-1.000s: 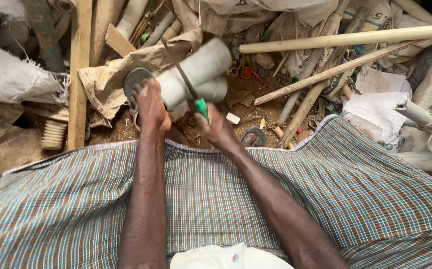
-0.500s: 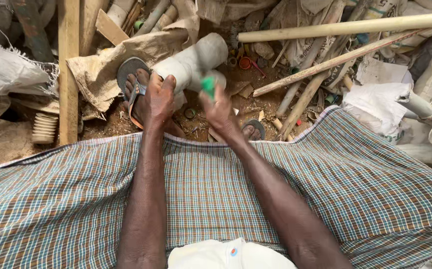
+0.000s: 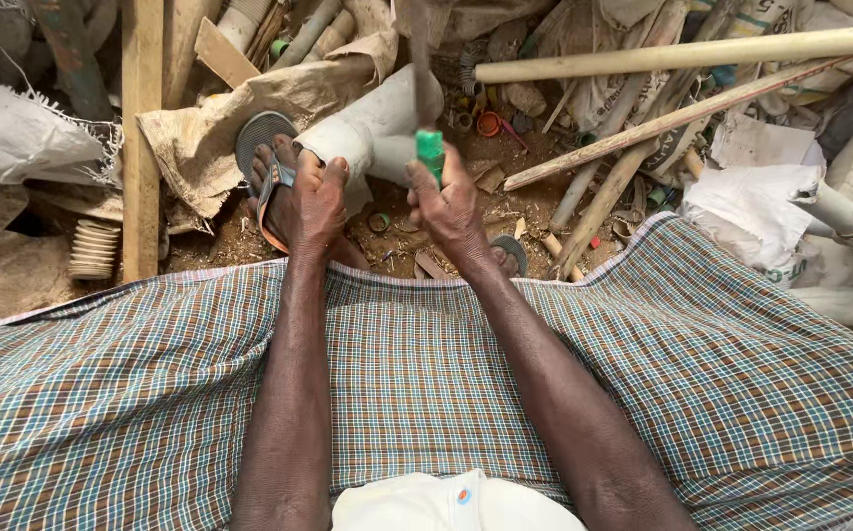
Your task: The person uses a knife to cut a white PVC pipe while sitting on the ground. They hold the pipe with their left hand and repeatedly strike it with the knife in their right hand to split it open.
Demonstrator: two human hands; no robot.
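Observation:
My left hand (image 3: 310, 202) rests on the near end of a thick pale grey plastic pipe (image 3: 377, 128) that lies on the ground, angled away to the right. My right hand (image 3: 449, 208) is closed around the green handle (image 3: 430, 154) of a thin-bladed cutting tool. Its blurred blade (image 3: 419, 54) points up and away across the pipe. A foot in an orange-strapped sandal (image 3: 267, 167) sits just left of the left hand, against the pipe. A checked cloth (image 3: 151, 393) covers my lap.
Long pale pipes (image 3: 682, 54) and wooden sticks (image 3: 643, 128) lie across the right. A wooden plank (image 3: 141, 138) stands at the left, with torn sacking (image 3: 200, 128) beside it. White bags (image 3: 751, 206), small rings and scraps litter the dirt.
My right hand has lifted the green-handled tool from a slant across the pipe to nearly upright. The left hand has stayed at the pipe's end.

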